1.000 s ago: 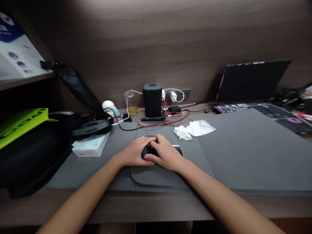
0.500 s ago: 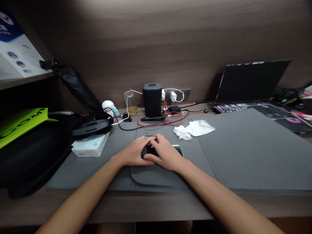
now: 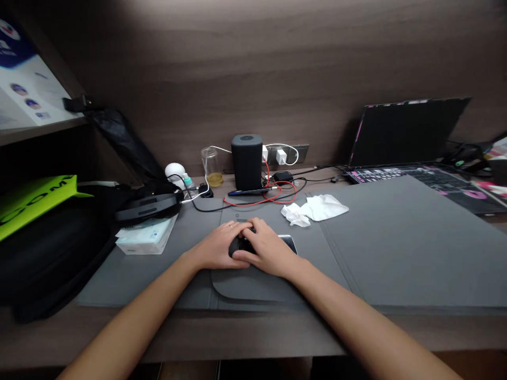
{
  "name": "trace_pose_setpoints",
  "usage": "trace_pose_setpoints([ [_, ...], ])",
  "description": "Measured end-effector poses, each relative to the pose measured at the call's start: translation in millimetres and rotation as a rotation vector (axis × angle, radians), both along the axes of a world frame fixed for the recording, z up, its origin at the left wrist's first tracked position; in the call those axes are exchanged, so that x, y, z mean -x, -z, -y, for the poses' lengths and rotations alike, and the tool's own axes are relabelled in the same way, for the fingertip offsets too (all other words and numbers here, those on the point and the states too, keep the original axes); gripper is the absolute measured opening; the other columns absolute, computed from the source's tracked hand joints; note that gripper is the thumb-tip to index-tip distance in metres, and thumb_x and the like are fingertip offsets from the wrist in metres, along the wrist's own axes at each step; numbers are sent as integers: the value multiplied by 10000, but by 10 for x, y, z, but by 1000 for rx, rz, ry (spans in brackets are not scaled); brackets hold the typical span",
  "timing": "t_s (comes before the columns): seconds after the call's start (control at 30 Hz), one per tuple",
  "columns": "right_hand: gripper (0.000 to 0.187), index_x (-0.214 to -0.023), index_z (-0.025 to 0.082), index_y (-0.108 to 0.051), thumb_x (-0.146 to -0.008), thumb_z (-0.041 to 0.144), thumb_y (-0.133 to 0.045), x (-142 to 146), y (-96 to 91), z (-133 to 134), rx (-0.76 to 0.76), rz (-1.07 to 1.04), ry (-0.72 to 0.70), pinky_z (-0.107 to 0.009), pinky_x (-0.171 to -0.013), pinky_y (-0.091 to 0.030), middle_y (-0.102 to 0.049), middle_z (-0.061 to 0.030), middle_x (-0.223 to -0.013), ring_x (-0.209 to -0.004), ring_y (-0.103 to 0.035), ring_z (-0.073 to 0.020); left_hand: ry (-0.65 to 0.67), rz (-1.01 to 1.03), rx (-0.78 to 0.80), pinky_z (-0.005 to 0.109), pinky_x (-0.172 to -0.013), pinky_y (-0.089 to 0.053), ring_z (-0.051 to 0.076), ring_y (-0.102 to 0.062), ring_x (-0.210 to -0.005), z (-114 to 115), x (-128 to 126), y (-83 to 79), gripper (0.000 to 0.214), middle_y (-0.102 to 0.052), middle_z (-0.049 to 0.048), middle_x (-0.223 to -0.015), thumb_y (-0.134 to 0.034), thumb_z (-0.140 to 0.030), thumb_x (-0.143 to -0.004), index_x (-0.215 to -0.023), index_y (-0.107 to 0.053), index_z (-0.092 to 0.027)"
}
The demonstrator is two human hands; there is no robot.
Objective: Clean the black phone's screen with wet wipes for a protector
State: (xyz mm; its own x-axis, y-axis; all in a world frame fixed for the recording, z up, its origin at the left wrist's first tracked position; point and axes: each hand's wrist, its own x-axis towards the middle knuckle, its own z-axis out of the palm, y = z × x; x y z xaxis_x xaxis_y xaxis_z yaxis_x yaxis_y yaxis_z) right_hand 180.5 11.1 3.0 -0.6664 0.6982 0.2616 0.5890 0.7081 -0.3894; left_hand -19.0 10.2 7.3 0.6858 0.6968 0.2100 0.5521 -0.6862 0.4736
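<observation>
My left hand (image 3: pixel 217 247) and my right hand (image 3: pixel 267 250) meet at the middle of the grey desk mat (image 3: pixel 396 253). Both are curled round a small black object (image 3: pixel 239 246) that shows only between the fingers; I cannot make out what it is. A ring sits on a left finger. Just right of my right hand lies a phone (image 3: pixel 288 242), partly covered by that hand. Under my wrists is a darker rounded pad (image 3: pixel 249 285).
A black cylinder speaker (image 3: pixel 246 161), a glass jar (image 3: pixel 209 165), chargers and red cable (image 3: pixel 277 194) stand at the back wall. Crumpled tissues (image 3: pixel 312 209) lie to the right, an open laptop (image 3: pixel 412 142) far right. A tissue pack (image 3: pixel 146 236), black bag (image 3: pixel 51 248) and green bag (image 3: pixel 31 203) fill the left.
</observation>
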Motion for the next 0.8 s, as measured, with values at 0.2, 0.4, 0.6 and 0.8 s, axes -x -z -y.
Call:
trace_pose_setpoints([
  [0.2, 422, -1145, 151, -591, -922, 507, -631, 1, 0, 7, -17, 12, -4, -468, -926, -467, -518, -159, -1213, -1081, -506, -283, -2, 13, 1, 445, -1054, -445, 308, -547, -1211, -2, 1, 5, 831, -553, 112, -1397, -829, -362, -726, -1426, -403, -227],
  [0.4, 424, -1150, 155, -584, -926, 513, -618, 1, 3, 6, -16, 16, -3, -478, -928, -469, -520, -162, -1219, -1085, -511, -289, -1, 16, -1, 453, -1055, -444, 316, -541, -1225, -7, 5, 18, 840, -549, 117, -1404, -825, -376, -728, -1433, -392, -231],
  [0.6, 413, -1155, 171, -576, -913, 500, -638, -3, 5, 6, -11, -6, -1, -490, -930, -473, -514, -162, -1234, -1098, -511, -297, -8, 10, 7, 456, -1062, -440, 321, -540, -1235, 4, -5, -12, 848, -546, 116, -1412, -819, -379, -731, -1444, -382, -240],
  [0.8, 432, -1169, 160, -582, -917, 508, -629, 0, -6, 14, -14, -2, 3, -496, -939, -472, -515, -173, -1254, -1106, -515, -300, -1, 16, -9, 450, -1058, -443, 314, -545, -1223, -1, -1, 0, 843, -546, 116, -1413, -821, -378, -730, -1438, -387, -234],
])
